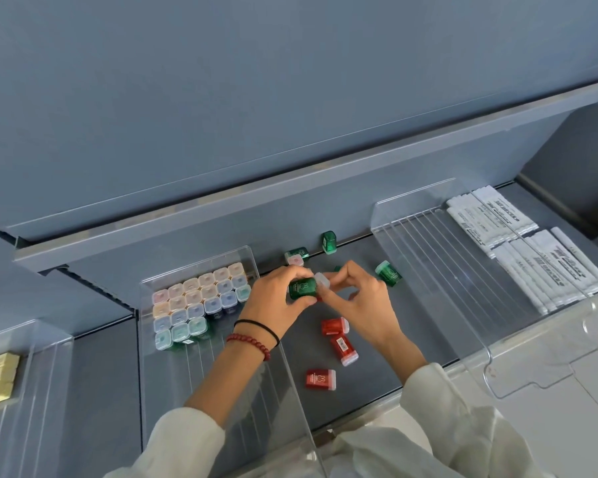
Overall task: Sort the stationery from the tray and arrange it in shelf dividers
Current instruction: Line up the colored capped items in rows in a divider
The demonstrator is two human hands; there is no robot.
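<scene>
On the shelf between the two clear dividers, your left hand [277,301] curls round a green container [301,288] while your right hand [359,298] pinches its clear cap [322,280] between thumb and fingertips. Just to the left, the left divider [187,360] already holds several rows of capped containers [201,301] standing upright, and its front part is bare. Three green ones [389,273] and three red ones [335,326] lie loose on the shelf floor [377,346], not yet sorted. White markers [518,250] sit lined up at the far side of the right divider [428,243]. You look well past halfway, with seven pieces left to place, counting the one you hold.
</scene>
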